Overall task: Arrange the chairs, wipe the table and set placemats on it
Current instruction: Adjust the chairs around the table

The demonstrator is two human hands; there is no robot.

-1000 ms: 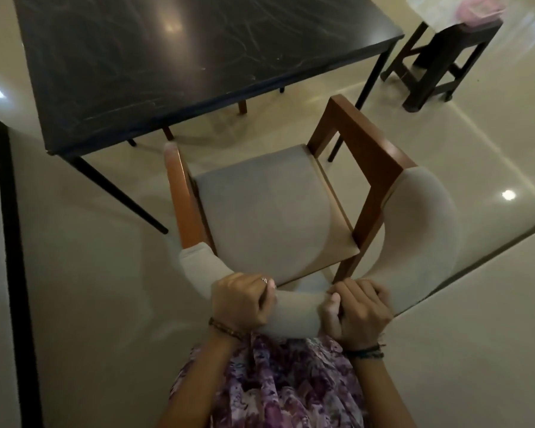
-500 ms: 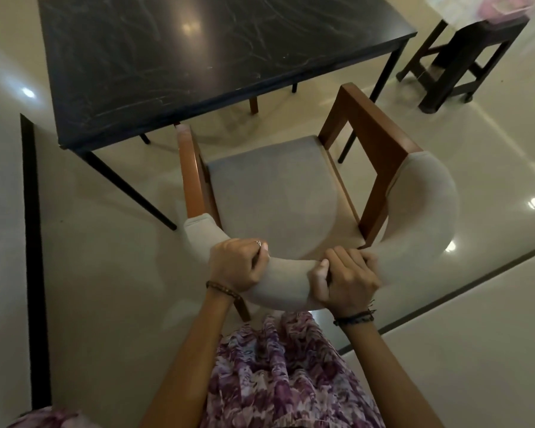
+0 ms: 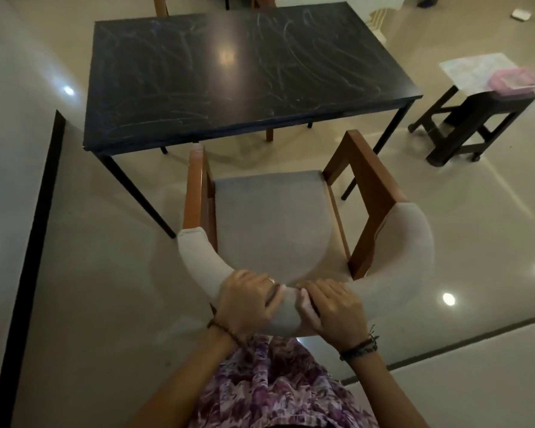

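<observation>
Before the black table (image 3: 247, 72): one armchair (image 3: 272, 223), seat facing it; left hand (image 3: 247, 304) and right hand (image 3: 331, 310) both clasping its padded backrest (image 3: 408, 251).

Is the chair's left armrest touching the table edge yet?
Cannot tell. In the head view the tip of the left armrest sits right at the near edge of the table, overlapping it in the image, so neither contact nor gap shows plainly.

It looks like a home dining room: a dark table (image 3: 247, 75), an upholstered wooden chair (image 3: 275, 223) and glossy floor tiles (image 3: 105, 304).
</observation>
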